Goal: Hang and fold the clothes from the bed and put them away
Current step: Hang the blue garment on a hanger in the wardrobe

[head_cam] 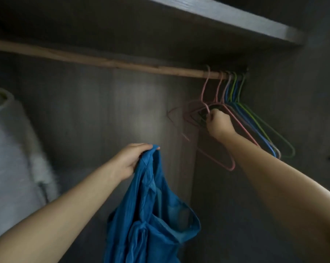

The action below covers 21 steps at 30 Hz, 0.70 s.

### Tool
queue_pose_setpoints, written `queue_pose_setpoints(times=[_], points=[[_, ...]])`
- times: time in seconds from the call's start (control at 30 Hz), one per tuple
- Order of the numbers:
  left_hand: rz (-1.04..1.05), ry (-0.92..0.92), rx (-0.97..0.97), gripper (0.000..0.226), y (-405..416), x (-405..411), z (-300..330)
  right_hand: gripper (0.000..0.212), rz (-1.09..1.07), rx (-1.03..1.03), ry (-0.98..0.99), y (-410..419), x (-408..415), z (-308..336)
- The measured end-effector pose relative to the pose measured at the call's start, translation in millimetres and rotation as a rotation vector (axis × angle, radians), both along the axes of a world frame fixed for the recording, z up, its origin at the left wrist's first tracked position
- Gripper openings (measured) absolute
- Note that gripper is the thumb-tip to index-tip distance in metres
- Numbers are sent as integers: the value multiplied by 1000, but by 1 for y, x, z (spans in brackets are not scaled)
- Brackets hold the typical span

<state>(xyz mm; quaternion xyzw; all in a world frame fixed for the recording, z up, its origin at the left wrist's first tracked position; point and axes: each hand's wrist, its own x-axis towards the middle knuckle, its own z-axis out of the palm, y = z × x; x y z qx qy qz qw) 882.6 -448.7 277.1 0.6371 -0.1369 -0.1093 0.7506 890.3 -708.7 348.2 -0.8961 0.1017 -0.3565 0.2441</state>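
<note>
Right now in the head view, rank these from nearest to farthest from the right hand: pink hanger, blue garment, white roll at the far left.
1. Pink hanger: gripped by the right hand itself.
2. Blue garment: lower left of it, held up by the left hand.
3. White roll: far left edge.

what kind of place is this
Most likely the inside of a wardrobe: a wooden rail under a shelf, with wire hangers bunched at its right end.
</note>
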Motion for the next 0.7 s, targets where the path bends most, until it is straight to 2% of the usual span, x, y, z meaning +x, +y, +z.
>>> queue_pose_setpoints(times=[0.13, 0.3, 0.4, 0.5, 0.6, 0.7], points=[[21, 37, -75, 26, 12, 9, -1, 4, 161, 154, -296, 13, -15, -37], [34, 115, -3, 20, 19, 16, -10, 8, 455, 578, -279, 23, -41, -97], [49, 193, 59, 21, 20, 21, -17, 22, 471, 812, -382, 28, -53, -89], [46, 251, 63, 24, 26, 25, -21, 43, 711, 1154, -482, 33, -68, -77], [-1, 252, 43, 24, 29, 22, -17, 52, 861, 1197, -458, 44, -77, -81], [-97, 257, -17, 21, 33, 14, -5, 55, 905, 1222, -384, 58, -77, -95]])
